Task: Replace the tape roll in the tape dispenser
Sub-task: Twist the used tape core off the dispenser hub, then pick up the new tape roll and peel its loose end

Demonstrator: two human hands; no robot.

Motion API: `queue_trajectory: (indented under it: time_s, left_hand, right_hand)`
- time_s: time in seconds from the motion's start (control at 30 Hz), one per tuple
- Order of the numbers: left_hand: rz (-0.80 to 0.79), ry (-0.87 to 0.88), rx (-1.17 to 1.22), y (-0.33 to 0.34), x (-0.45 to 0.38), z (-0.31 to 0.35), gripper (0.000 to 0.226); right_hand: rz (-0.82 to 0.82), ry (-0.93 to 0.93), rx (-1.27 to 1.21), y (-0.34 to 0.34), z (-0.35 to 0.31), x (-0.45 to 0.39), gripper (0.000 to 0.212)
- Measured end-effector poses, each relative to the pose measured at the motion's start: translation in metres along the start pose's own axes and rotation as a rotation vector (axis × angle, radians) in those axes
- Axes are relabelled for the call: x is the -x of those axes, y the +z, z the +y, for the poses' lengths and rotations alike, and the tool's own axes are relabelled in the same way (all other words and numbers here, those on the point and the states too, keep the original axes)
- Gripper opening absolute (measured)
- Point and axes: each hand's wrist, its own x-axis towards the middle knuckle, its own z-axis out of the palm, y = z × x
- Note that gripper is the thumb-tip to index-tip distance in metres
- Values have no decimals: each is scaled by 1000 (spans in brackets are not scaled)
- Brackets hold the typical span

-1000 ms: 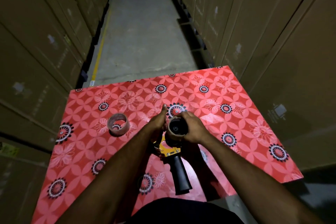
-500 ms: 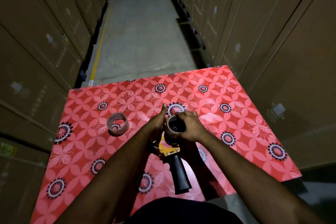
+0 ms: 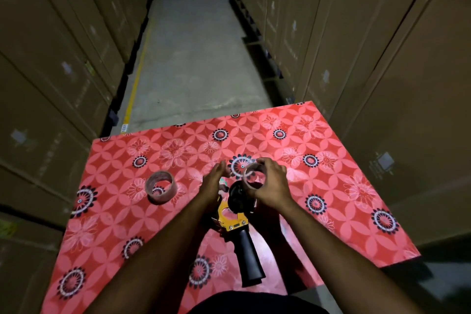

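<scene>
A yellow tape dispenser (image 3: pixel 230 216) with a black handle (image 3: pixel 248 255) lies on the red flowered table (image 3: pixel 331 199), its black hub (image 3: pixel 238 197) bare. My right hand (image 3: pixel 270 186) is shut on a thin, nearly bare tape ring (image 3: pixel 252 172), held just above and to the right of the hub. My left hand (image 3: pixel 212 183) grips the dispenser's front end. A clear, fuller tape roll (image 3: pixel 160 186) lies flat on the table to the left, apart from both hands.
Tall stacks of cardboard boxes (image 3: pixel 58 64) wall in both sides of a narrow concrete aisle (image 3: pixel 193 58). A yellow floor line (image 3: pixel 135 84) runs along the left. The table's far edge (image 3: pixel 204 120) faces the aisle.
My right hand has lifted the thin ring off the dispenser's hub, up and to the right. The hub now shows bare. My left hand stays on the dispenser.
</scene>
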Motion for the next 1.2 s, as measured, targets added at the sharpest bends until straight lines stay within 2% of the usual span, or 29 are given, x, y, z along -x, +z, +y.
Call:
queue_trajectory:
  time_s: [0.1, 0.2, 0.3, 0.43, 0.47, 0.53, 0.6, 0.7, 0.83, 0.9, 0.97, 1.1, 1.2]
  left_hand:
    - [99, 139, -178, 6, 18, -12, 28]
    - [148, 398, -576, 1, 30, -26, 20]
    - [146, 513, -875, -5, 42, -41, 36]
    - [149, 421, -1108, -14, 62, -60, 61]
    - [145, 401, -1136, -15, 69, -64, 64]
    - [143, 401, -1159, -15, 83, -74, 65]
    - [153, 403, -1152, -12, 92, -79, 65]
    - [164, 397, -1170, -10, 91, -80, 67]
    - [166, 403, -1204, -12, 77, -75, 75]
    - [173, 393, -1225, -13, 68, -70, 74]
    - [165, 373, -1245, -17, 56, -64, 67]
    - [69, 461, -1057, -34, 46, -60, 59]
    - [147, 523, -1027, -62, 49, -62, 57]
  right_hand:
    - [127, 42, 9, -32, 25, -8, 72]
    - [183, 171, 79, -67, 61, -21, 73]
    - [159, 257, 161, -89, 89, -36, 87]
    - [109, 240, 193, -100, 109, -52, 81]
    - [85, 222, 200, -101, 113, -53, 83]
    - [38, 227, 246, -98, 116, -50, 100]
    - [94, 253, 326, -87, 107, -39, 109]
    - [151, 108, 288, -48, 73, -6, 90]
    - [-21, -198, 92, 18, 19, 47, 73]
    - [-73, -329, 87, 45, 1, 67, 62]
    - [-117, -372, 145, 66, -8, 75, 58]
    - [-184, -340, 256, 85, -7, 70, 65]
    - [-223, -367, 344, 91, -8, 60, 66]
